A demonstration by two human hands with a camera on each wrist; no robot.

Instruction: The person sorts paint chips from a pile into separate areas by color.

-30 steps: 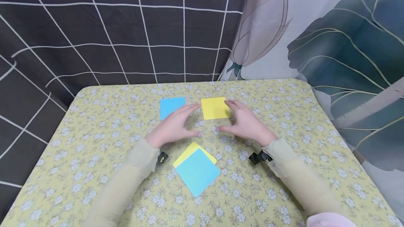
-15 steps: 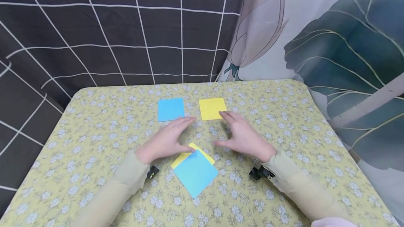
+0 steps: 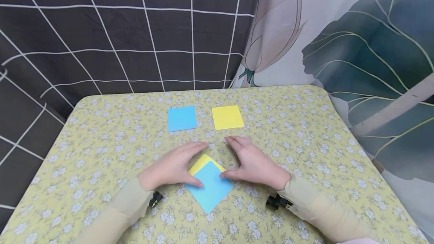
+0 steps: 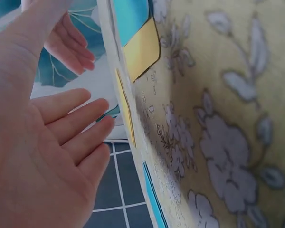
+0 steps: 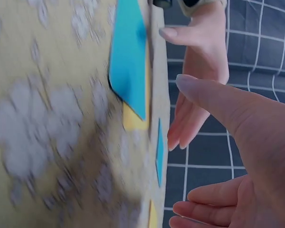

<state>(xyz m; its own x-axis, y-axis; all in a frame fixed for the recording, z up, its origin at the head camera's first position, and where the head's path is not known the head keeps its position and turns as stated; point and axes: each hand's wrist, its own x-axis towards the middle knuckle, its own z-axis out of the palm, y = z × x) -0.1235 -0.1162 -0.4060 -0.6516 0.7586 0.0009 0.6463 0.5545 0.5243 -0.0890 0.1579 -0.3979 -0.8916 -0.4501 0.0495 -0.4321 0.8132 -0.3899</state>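
Observation:
In the head view a blue square card [image 3: 211, 189] lies turned cornerwise over a yellow card [image 3: 202, 161], of which only the upper edges show. My left hand [image 3: 173, 165] hovers at the left of this pair, thumb over the blue card, fingers extended. On the other side my right hand [image 3: 254, 162] faces it with palm inward, its thumb tip overlapping the blue card's right corner. Nothing is held in either palm. The left wrist view shows the left fingers [image 4: 80, 128] spread above the cloth; the right wrist view shows the right thumb [image 5: 213, 102] raised off the stacked cards.
Farther back lie a second blue card [image 3: 182, 118] and, to its right, a second yellow card [image 3: 228, 117]. A floral yellow cloth [image 3: 112, 138] covers the table. Behind it hang a dark grid curtain [image 3: 169, 29] and a leaf-patterned curtain [image 3: 366, 55].
Both hands have drawn back from the two far cards toward the near overlapping pair. Both far cards are now uncovered. No card has been taken up.

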